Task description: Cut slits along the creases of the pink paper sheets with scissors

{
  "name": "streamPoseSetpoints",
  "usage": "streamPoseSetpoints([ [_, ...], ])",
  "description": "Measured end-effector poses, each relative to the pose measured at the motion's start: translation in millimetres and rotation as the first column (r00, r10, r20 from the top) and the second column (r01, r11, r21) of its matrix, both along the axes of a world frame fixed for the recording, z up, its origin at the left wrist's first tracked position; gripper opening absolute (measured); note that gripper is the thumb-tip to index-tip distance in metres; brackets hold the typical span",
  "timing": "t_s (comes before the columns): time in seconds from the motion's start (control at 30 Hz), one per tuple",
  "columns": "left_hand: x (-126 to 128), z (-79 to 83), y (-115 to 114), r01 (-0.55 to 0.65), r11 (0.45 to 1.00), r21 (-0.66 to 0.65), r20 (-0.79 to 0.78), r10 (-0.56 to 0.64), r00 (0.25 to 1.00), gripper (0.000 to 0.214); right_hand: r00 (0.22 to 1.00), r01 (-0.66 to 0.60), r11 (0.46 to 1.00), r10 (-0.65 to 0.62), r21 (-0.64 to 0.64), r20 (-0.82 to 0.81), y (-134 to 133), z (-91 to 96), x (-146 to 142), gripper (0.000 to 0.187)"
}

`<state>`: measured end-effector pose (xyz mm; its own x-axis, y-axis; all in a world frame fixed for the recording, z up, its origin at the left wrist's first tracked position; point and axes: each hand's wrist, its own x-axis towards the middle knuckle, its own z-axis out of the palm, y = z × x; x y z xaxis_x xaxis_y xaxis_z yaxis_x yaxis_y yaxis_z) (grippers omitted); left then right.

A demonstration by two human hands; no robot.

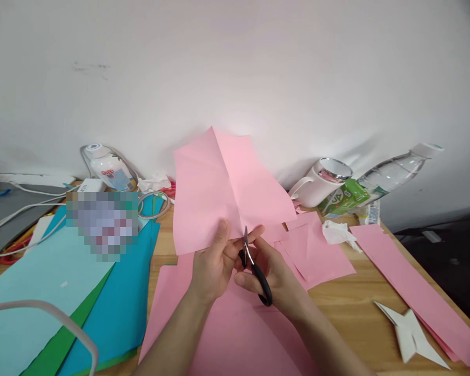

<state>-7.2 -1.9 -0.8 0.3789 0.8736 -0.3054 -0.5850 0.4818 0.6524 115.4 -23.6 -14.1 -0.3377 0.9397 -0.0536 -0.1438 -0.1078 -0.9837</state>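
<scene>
A creased sheet of pink paper [203,193] stands tilted up in front of me, a fold line running down its middle. My left hand [215,261] pinches its lower edge, thumb on the near face. In my right hand [276,269] is a pair of black-handled scissors [263,284], blades pointing up at the sheet's lower edge near the crease. Whether the blades have cut into the paper there I cannot tell. More pink paper [250,334] lies flat on the table under both hands.
Blue and green sheets [129,292] lie at left, with a white bottle [109,167] behind. A mug [315,183], a green carton [344,198] and a clear bottle [395,175] stand at back right. Folded pink strips [411,287] and a white paper star [411,334] lie at right.
</scene>
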Motion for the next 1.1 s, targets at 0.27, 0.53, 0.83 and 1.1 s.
streamPoseSetpoints([
  [0.27,-1.5,1.5,1.3,0.014,1.0,-0.002,-0.021,-0.014,1.0,0.062,1.0,-0.008,1.0,0.008,-0.009,0.0,0.4,-0.5,-0.4,0.043],
  [0.53,1.8,9.0,1.5,-0.055,0.998,-0.033,-0.005,0.054,0.999,0.059,1.0,-0.003,1.0,0.003,-0.002,0.019,-0.5,1.4,-0.1,0.043],
  [0.83,0.2,5.4,1.4,-0.011,1.0,-0.008,0.031,0.011,0.999,0.058,1.0,0.002,1.0,-0.002,-0.003,0.022,-0.5,0.2,-0.5,0.044],
  [1.1,0.3,6.4,2.4,-0.002,1.0,-0.022,0.035,0.003,0.999,0.064,1.0,0.006,1.0,-0.005,-0.012,0.025,0.3,1.7,-0.4,0.044],
])
